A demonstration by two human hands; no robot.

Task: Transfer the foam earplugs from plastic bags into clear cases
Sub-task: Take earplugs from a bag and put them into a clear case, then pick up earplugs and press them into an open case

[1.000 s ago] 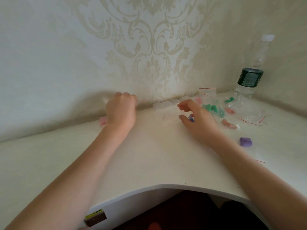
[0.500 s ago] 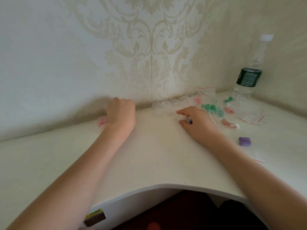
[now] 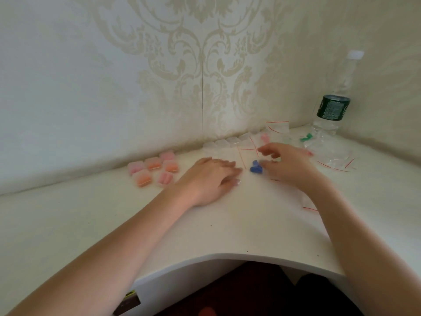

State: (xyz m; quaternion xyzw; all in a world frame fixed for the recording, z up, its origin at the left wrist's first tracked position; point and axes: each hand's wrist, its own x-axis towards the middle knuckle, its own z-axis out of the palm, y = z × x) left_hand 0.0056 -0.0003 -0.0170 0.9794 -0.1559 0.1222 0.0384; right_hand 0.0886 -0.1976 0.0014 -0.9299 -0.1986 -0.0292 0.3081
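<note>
Left hand [image 3: 210, 179] flat, fingers straight; right hand [image 3: 288, 165] loose, unclasped — beside blue earplugs [image 3: 256, 168].

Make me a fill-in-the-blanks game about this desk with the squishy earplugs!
1. The earplugs lying between the two hands are ____.
2. The filled cases near the wall sit beside the ____ hand.
3. The water bottle in the corner has a dark ____ label.

Missing words: blue; left; green
</note>
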